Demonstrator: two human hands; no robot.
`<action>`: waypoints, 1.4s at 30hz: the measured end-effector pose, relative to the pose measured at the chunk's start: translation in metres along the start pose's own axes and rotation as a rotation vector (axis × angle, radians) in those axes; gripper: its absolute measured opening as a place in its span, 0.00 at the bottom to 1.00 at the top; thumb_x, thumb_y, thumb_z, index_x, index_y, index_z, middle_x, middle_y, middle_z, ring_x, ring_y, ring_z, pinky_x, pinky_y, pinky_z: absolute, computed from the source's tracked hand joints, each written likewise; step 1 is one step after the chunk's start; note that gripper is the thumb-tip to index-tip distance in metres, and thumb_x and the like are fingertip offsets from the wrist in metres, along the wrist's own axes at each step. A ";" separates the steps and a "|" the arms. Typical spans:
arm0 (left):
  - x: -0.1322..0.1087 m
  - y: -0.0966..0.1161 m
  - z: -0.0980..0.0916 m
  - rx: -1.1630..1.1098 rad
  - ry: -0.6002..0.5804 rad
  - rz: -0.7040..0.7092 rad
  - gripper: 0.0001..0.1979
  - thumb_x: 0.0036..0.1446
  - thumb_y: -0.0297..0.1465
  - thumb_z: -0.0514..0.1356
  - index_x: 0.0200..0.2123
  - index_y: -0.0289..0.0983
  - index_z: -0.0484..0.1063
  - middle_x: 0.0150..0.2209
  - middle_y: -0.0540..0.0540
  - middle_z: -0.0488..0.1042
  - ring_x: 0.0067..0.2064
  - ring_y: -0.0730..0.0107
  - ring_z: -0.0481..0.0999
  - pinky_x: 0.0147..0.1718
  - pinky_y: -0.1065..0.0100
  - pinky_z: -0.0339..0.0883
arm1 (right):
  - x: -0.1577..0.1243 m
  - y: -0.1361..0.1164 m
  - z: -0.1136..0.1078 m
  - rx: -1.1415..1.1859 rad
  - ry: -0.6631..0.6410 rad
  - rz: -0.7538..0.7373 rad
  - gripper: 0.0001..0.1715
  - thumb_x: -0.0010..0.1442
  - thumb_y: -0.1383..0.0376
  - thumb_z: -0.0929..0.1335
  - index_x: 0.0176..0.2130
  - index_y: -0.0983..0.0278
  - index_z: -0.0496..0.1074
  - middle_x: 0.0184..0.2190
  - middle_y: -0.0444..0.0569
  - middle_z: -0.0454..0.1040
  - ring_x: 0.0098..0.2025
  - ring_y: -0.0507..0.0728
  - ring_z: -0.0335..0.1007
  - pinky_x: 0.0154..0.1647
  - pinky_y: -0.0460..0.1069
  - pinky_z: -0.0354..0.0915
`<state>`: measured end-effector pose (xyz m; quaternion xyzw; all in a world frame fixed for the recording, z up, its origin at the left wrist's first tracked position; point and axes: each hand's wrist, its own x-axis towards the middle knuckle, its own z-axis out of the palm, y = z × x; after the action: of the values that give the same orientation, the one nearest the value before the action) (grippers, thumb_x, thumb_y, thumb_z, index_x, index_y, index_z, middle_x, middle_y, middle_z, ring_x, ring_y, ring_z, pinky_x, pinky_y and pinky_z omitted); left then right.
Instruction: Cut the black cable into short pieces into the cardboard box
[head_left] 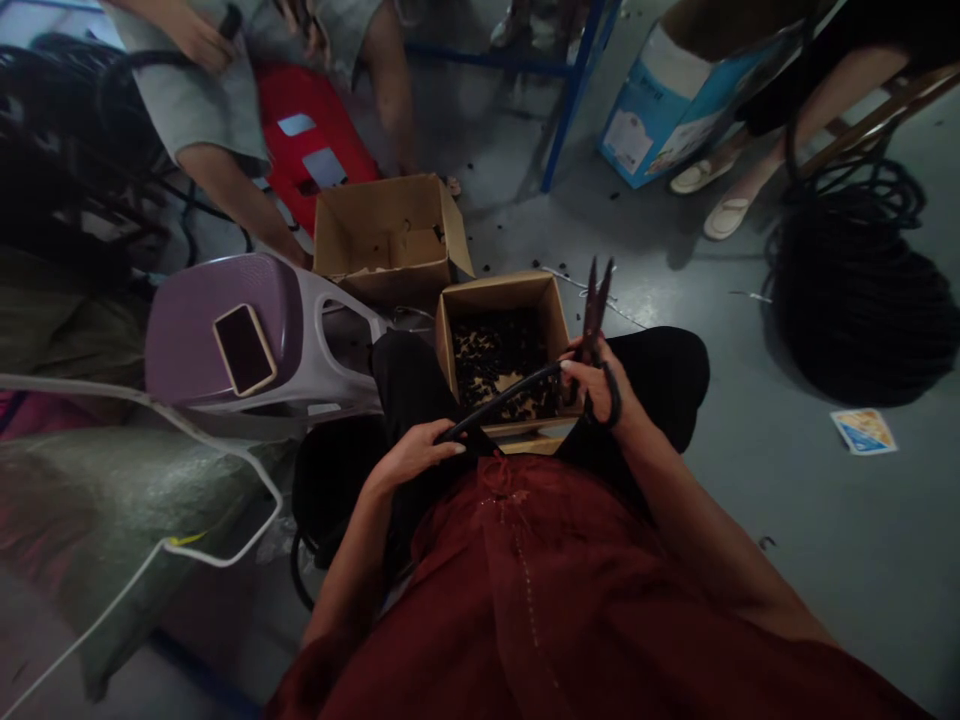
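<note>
Floor: grey concrete floor [795, 590], we see small black bits scattered on it.
Seated person: we look down over a dark red garment [525, 590], knees in black w/ the work on the lap.
Nearby: co-worker's hand [195, 35] top left, holding something dark; cream flat shoes [726, 217] top right btwn a blue-and-white carton [667, 110] and a big coil of black hose [847, 300].
Boxes: open cardboard box [499, 345] against the knees, approx half full of short black pieces; 2nd cardboard box [390, 240] beyond it, only a few bits inside.
Stool: lilac-and-white plastic stool [225, 340] at left w/ a phone [244, 350] on its seat.
Hand state: left hand [411, 455] closed around one end of the black hose length [502, 398]; right hand [600, 385] closed on the loop handles of dark shears [594, 310], blades up, slightly parted, other hose end at its fingers.
Hose: lies across the box mouth, looks semi-stiff and light, rubbery, prob. a bit grippy.
Grip: we'd hold it close to the blades, so it won't flex.
</note>
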<state>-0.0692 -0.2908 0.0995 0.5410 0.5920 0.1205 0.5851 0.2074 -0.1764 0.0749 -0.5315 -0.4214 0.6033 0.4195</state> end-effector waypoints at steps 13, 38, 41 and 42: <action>-0.069 -0.075 -0.045 0.523 0.449 -0.367 0.12 0.55 0.36 0.55 0.39 0.37 0.72 0.35 0.44 0.76 0.39 0.60 0.74 0.39 0.65 0.64 | 0.023 -0.041 -0.017 0.322 0.178 -0.183 0.21 0.42 0.71 0.70 0.36 0.61 0.60 0.22 0.36 0.65 0.20 0.47 0.61 0.21 0.44 0.60; -0.093 -0.062 -0.068 0.663 1.196 -0.343 0.15 0.56 0.35 0.54 0.43 0.34 0.72 0.39 0.40 0.74 0.43 0.57 0.72 0.44 0.60 0.64 | 0.008 -0.027 -0.018 0.297 0.200 -0.102 0.24 0.42 0.63 0.73 0.38 0.59 0.61 0.20 0.36 0.66 0.19 0.48 0.61 0.17 0.42 0.60; -0.069 -0.071 -0.053 0.621 1.148 -0.312 0.17 0.56 0.34 0.55 0.47 0.34 0.69 0.43 0.39 0.74 0.45 0.57 0.73 0.45 0.61 0.63 | 0.004 -0.028 -0.015 0.237 0.168 -0.110 0.25 0.42 0.62 0.73 0.39 0.58 0.61 0.20 0.35 0.65 0.18 0.48 0.61 0.16 0.43 0.60; -0.061 -0.070 -0.048 0.613 1.138 -0.291 0.17 0.56 0.33 0.55 0.48 0.34 0.69 0.44 0.39 0.74 0.45 0.57 0.73 0.45 0.60 0.62 | 0.003 -0.027 -0.015 0.211 0.158 -0.109 0.25 0.42 0.62 0.73 0.39 0.58 0.61 0.20 0.35 0.65 0.18 0.48 0.61 0.16 0.43 0.60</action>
<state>-0.1602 -0.3418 0.0930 0.4495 0.8832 0.1335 0.0112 0.2234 -0.1650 0.0992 -0.5066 -0.3498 0.5767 0.5371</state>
